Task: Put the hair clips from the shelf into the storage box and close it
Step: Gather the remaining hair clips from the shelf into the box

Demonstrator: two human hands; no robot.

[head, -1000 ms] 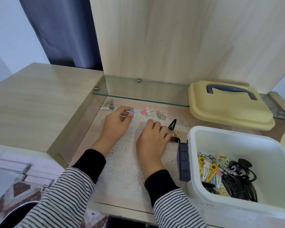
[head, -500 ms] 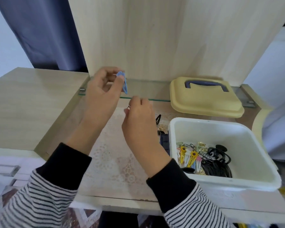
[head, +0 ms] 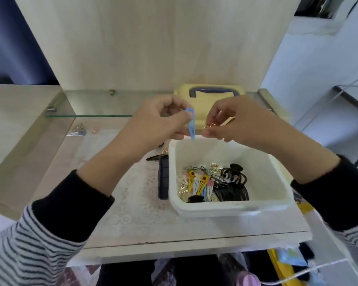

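Observation:
My left hand (head: 157, 122) pinches a blue snap hair clip (head: 191, 124) that hangs point-down over the back rim of the white storage box (head: 277, 195). My right hand (head: 240, 122) holds a small gold clip (head: 212, 125) just beside it, also above the box's back edge. Inside the box lie several clips (head: 201, 182) and a black claw clip (head: 234, 176). On the shelf stay a black snap clip (head: 156, 157), a small gold clip (head: 165, 150), and silver and pink clips (head: 78, 131) at the far left. The yellow lid (head: 211, 93) rests behind the box.
A glass shelf edge (head: 87, 116) runs across the back left. A lace mat (head: 132, 199) covers the wooden shelf. A dark blue latch (head: 163, 180) hangs on the box's left side. Bags and a white cord (head: 287, 273) lie below the front edge.
Both hands lifted off the mat with their clips and moved right, over the box. The camera view swung right with them.

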